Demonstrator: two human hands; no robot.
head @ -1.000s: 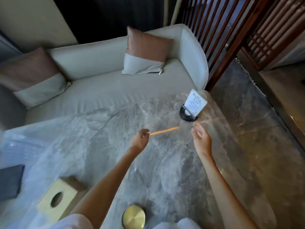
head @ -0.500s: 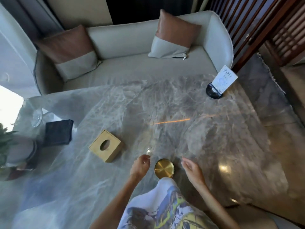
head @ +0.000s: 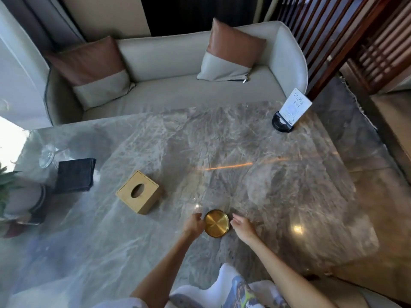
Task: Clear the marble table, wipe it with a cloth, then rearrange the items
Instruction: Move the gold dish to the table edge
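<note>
While both hands sit close to the near edge of the marble counter (head: 255,138), a small round gold dish (head: 216,223) lies flat between them. The left hand (head: 194,224) touches the dish's left rim with its fingers curled in narrow; whether they really hold the rim cannot be told. The right hand (head: 243,227) is just beside the dish on the right, fingers loosely spread and holding nothing.

The middle and right parts of the counter are bare, so there is lots of open room there. A thin orange streak of light (head: 229,166) crosses the middle.

To the left of the dish stands a gold tissue box (head: 138,192) with an oval hole on top. Farther left, near the left edge, lie a dark folded cloth (head: 75,175) and a clear glass (head: 47,155) on its side. A potted plant (head: 15,196) sits at the far left.

At the far right corner, right by the edge, a white card (head: 294,106) leans in a black stand (head: 281,124). It has writing on it, but the words are too blurry to read.

Behind the far edge is a pale sofa (head: 178,92) with two cushions.
</note>
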